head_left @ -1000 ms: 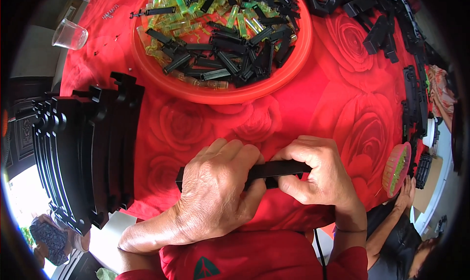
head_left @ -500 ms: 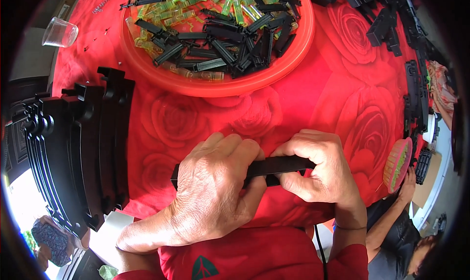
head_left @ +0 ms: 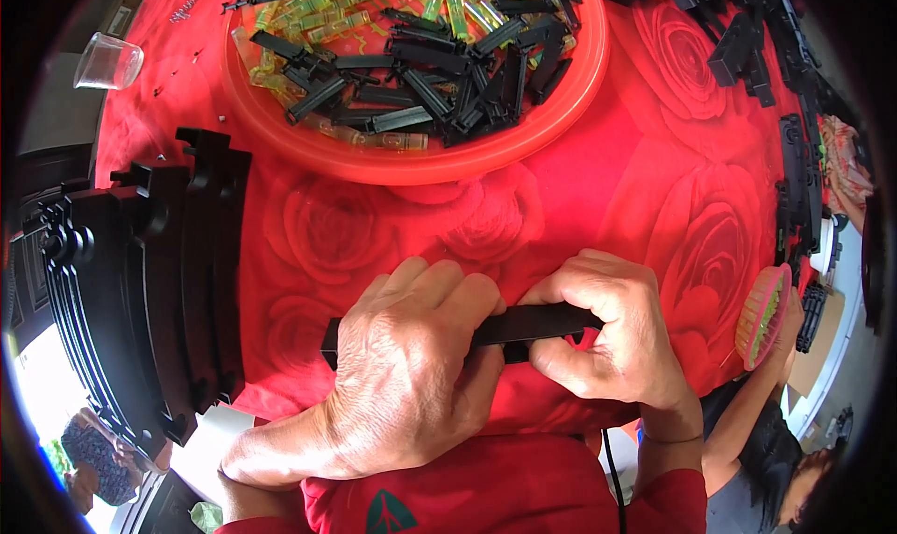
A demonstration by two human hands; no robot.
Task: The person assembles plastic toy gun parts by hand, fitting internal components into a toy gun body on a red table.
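A long black plastic part lies crosswise between my hands, just above the near side of the red cloth. My left hand is wrapped over its left stretch, and the part's end shows beyond the knuckles. With thumb and bent fingers, my right hand grips the right end. A small dark piece shows under the part between the two thumbs; whether it is separate I cannot tell. The fingertips on the far side are hidden.
A red basin holds black clips and yellow-green vials. Long black parts stand stacked at left, beside a clear cup. Black pieces lie far right. A co-worker's arm reaches near a pink basket.
Both hands keep their hold on the black part, with only slight shifts of the fingers. The co-worker's hand at right has moved up behind the pink basket.
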